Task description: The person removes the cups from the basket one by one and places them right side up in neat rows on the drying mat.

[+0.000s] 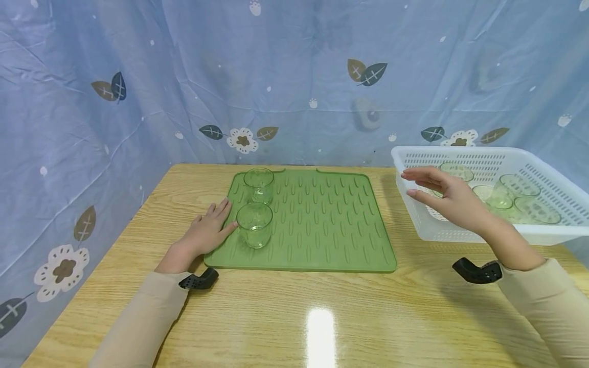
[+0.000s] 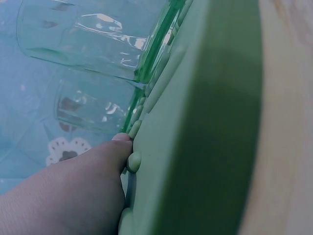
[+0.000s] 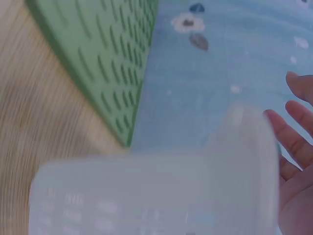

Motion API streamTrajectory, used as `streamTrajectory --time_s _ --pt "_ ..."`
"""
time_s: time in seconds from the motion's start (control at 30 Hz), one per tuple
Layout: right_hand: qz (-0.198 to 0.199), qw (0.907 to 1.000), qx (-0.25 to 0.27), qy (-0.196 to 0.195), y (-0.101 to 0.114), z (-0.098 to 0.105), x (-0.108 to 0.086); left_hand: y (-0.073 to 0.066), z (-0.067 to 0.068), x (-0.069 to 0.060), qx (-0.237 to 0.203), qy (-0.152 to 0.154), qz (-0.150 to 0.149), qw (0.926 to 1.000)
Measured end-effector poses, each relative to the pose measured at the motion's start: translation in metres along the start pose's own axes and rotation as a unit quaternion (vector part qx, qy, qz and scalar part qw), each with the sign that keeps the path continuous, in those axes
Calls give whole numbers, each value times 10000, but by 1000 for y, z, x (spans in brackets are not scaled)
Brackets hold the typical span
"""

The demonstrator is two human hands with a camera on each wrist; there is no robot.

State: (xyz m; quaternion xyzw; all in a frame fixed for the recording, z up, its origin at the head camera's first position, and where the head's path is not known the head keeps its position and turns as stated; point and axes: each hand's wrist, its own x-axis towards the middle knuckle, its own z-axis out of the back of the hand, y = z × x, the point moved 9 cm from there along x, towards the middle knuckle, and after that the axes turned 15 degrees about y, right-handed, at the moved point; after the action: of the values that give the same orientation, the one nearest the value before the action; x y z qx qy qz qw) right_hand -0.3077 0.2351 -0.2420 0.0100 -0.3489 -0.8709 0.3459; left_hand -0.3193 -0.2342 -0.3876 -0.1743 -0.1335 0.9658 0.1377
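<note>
Glass tumblers (image 1: 255, 226) look slippery, fragile: grip sides gently; your left hand (image 1: 207, 230) lies flat, right hand (image 1: 450, 198) hovers empty, thumb apart.

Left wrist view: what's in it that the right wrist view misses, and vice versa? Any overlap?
Only left wrist: the left grip with its thumb at the mat, plus the nearer glass and the farther glass standing on that mat.

Only right wrist: the right grip, fingers apart and holding nothing, and part of the white basket, blurred up close.

Both: the green mat, the blue curtain with a white flower, and some wooden table, blurry in each.
</note>
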Motion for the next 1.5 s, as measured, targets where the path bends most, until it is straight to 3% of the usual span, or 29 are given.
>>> streamTrajectory --time_s 0.17,0.6,0.77,1.13,1.27,1.5 --pt "-101 9989 -329 -317 -12 15 -11 0 -1 -1 -20 1 1 10000" --pt "-1482 9840 -822 -544 -70 53 -47 1 0 0 41 12 14 10000" --pt "-1858 9788 -785 -366 -87 60 -56 0 0 0 46 8 -9 10000" --pt "-2111 9718 -1024 -219 -110 74 -70 1 0 0 57 -4 -7 10000" --pt "-2395 9624 -1278 -89 -119 79 -78 1 0 -1 45 -2 5 10000" --pt "-2977 9370 -1800 320 -137 85 -90 0 0 -1 41 -9 -24 10000"
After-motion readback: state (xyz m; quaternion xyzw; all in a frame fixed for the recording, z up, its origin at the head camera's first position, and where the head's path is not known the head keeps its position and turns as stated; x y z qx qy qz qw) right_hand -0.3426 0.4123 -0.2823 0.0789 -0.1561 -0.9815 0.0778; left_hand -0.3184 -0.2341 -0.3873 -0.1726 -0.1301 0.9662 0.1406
